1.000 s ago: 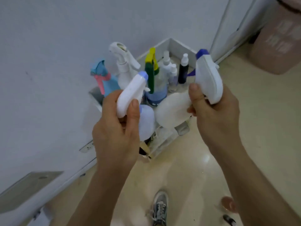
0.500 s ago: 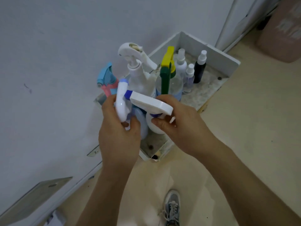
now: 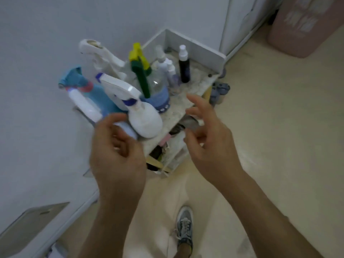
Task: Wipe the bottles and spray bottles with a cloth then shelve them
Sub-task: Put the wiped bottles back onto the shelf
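The left hand (image 3: 117, 146) hovered with its fingers loosely curled and the right hand (image 3: 208, 142) with its fingers spread, neither gripping anything (both blurred). The white spray bottle (image 3: 145, 118) stood on the shelf top (image 3: 195, 79), just beyond the left fingertips.

A shelf (image 3: 197, 81) is set against the wall (image 3: 37, 53). Spray bottles (image 3: 147, 121) are crowded on its left part, near the front. Small bottles (image 3: 184, 71) are stood behind them, to the right. A bin (image 3: 305, 25) is set on the floor (image 3: 279, 127), far right.
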